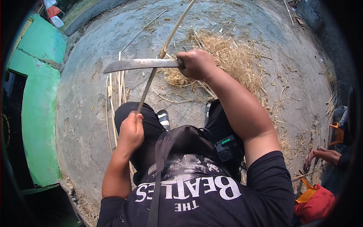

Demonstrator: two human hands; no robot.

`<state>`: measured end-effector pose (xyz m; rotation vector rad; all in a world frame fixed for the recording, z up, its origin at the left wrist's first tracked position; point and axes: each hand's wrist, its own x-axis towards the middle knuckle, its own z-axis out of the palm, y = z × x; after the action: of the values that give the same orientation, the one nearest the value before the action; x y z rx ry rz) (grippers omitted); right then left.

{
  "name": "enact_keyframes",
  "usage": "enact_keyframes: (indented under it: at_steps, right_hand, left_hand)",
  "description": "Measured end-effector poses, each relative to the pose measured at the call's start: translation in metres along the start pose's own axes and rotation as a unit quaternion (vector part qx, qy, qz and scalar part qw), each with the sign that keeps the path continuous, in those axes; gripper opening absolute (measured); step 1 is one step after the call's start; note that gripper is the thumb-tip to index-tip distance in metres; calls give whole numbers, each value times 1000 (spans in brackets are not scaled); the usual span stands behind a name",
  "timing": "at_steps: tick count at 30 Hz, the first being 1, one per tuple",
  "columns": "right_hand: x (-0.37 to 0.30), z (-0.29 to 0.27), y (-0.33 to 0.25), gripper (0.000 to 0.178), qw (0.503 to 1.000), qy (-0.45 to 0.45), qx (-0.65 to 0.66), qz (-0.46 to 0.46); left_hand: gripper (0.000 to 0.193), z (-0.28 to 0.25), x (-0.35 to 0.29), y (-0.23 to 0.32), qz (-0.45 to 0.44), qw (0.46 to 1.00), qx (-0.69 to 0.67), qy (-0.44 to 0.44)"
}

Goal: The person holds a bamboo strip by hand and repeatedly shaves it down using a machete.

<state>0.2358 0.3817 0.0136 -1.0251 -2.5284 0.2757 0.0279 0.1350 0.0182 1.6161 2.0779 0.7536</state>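
Note:
My left hand (pixel 131 130) grips the near end of a long thin bamboo strip (pixel 172 34) that runs up and away from my lap toward the top of the view. My right hand (pixel 197 64) is closed on the handle of a long steel knife (pixel 136 64). Its blade points left and lies across the strip at about mid-length. I sit on the ground in black trousers, knees apart, with the strip passing between them.
A pile of pale shavings (pixel 230 56) lies on the concrete ahead. Several split strips (pixel 115 90) lie to the left of my knee. A green wall (pixel 38 106) borders the left. Another person's hand (pixel 324 154) and a red-orange object (pixel 315 202) are at the right.

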Motion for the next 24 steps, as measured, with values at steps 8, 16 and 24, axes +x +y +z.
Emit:
enact_keyframes:
  at_steps: [8,16,24]
  right_hand:
    - [5,-5,33,14,992,7,10,124]
    - [3,-8,23,17,994,0,51,94]
    - [-3,-7,21,8,998,42,39,40]
  left_hand:
    - [28,-9,-10,-6,17,1000,0,-1]
    - [30,-17,-22,-8,11,1000,10,-4]
    - [31,-28,-36,-6,-20,998,52,-5]
